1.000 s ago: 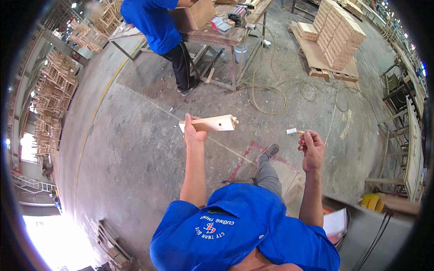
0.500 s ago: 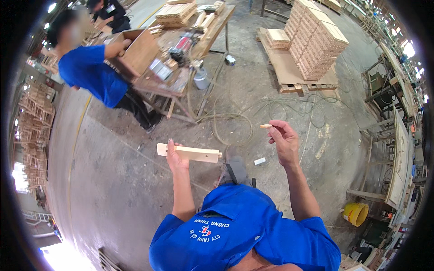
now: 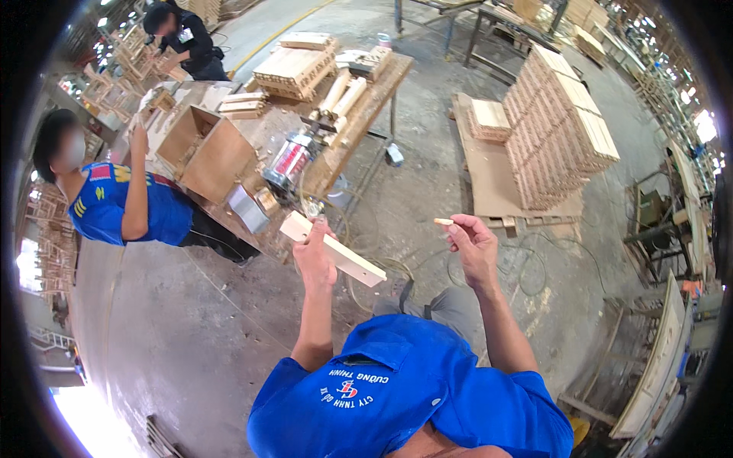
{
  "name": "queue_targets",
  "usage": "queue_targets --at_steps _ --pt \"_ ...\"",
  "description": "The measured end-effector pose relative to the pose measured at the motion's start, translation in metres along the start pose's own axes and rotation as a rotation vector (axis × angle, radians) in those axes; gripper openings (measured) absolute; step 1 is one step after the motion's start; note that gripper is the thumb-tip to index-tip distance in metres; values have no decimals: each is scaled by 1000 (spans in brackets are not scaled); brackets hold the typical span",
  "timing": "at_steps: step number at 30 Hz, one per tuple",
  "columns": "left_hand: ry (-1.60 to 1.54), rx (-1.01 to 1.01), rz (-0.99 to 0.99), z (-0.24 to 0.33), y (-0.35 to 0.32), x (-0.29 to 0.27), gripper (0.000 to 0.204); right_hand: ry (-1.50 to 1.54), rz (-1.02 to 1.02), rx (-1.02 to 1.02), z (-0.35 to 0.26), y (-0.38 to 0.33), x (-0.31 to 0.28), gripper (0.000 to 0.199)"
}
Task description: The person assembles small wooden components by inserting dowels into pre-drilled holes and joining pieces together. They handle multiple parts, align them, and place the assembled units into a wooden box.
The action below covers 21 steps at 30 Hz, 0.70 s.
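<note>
My left hand [image 3: 315,265] is closed around a pale wooden rail [image 3: 351,264] in front of my body. The rail slants down to the right, with a small dark hole near its lower right end. Off to the right, my right hand [image 3: 477,253] pinches a short wooden dowel [image 3: 443,221] between thumb and fingertips. The dowel points left toward the rail and does not touch it. My left fingers cover part of the rail's upper end.
A workbench [image 3: 382,90] ahead-left bears wood stacks [image 3: 294,70], an open wooden box [image 3: 220,169] and a red-and-silver device [image 3: 289,159]. A co-worker in blue [image 3: 156,210] stands there; another in black [image 3: 200,42] is behind. Stacked wood [image 3: 546,145] stands on a pallet. Hoses [image 3: 534,263] cross the floor.
I have come closer to the bench. The rail has swung from nearly level to slanting down rightward. The dowel stays in my right hand. The co-worker's hand has left the box and is raised.
</note>
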<state>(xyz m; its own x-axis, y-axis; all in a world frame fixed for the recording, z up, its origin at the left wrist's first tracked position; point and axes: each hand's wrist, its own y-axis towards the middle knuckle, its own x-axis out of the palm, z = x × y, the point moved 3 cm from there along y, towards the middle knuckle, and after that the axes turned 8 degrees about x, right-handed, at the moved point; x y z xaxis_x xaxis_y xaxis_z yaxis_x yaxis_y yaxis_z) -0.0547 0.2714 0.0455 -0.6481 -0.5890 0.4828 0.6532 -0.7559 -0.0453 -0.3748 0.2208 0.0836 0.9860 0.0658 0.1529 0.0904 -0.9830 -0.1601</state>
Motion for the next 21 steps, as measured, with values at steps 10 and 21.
queue_targets --at_steps 10,21 --pt "284 99 240 14 65 37 26 -14 -281 230 14 193 31 18" --pt "683 82 718 -26 114 96 27 -275 -694 330 8 446 84 16"
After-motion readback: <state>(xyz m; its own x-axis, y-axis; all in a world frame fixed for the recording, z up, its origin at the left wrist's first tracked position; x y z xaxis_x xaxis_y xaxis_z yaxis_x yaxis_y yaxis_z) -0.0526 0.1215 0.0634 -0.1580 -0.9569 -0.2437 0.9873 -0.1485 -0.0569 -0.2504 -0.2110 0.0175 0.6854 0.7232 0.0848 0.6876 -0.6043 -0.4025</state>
